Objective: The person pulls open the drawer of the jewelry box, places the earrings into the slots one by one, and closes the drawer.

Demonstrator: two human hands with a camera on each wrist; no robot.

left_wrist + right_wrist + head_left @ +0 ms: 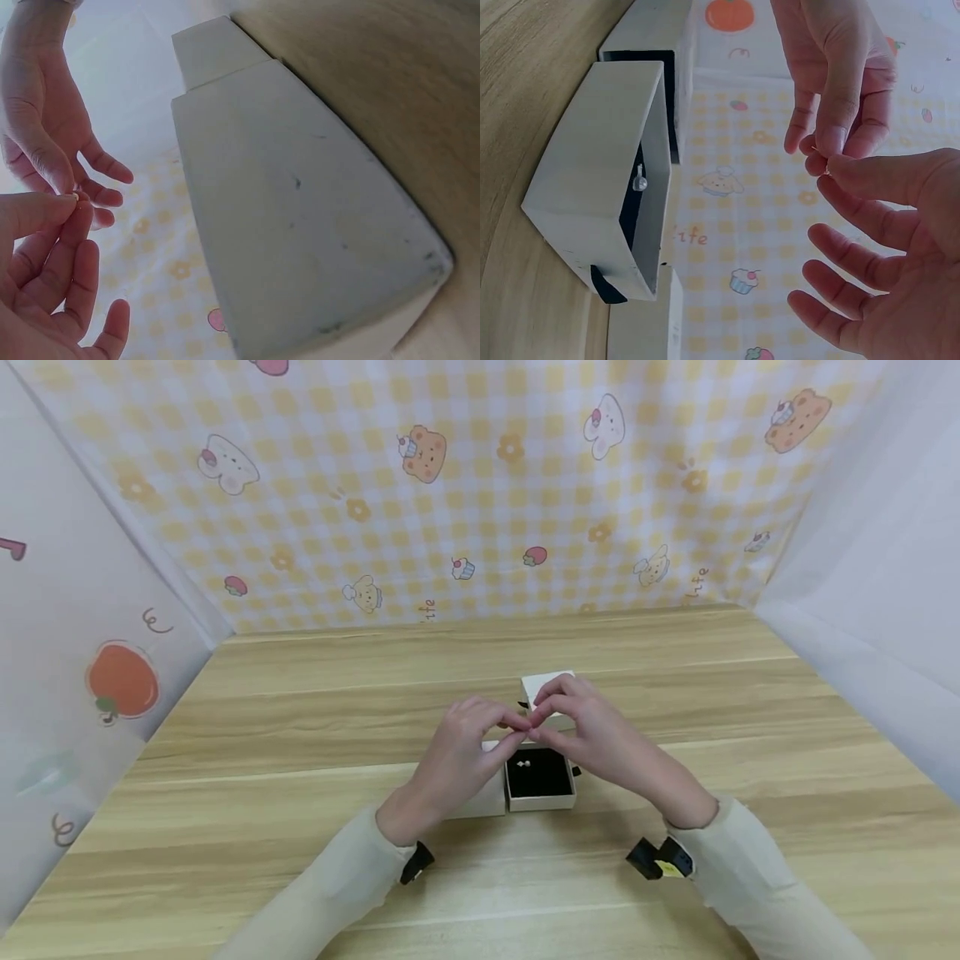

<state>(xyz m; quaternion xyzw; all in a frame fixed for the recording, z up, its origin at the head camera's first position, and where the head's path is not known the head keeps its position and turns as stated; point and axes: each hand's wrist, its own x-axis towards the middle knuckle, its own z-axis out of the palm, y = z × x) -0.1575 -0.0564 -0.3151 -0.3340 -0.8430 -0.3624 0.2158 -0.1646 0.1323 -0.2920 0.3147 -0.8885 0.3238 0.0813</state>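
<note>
Fingertip to fingertip, my left hand and right hand pinch a tiny earring between thumbs and index fingers. Most of it is hidden by the fingertips; only a pale bit shows in the wrist views. Below the hands lies a white jewelry box tray with a black lining. An earring with a pearl-like drop sits on that lining. The other fingers of my right hand are spread in the right wrist view.
A white box sleeve stands against the tray's left side, partly behind my left hand. Another white box lies behind the tray. A black ribbon tab sticks out of the tray. Patterned cloth hangs behind the wooden table.
</note>
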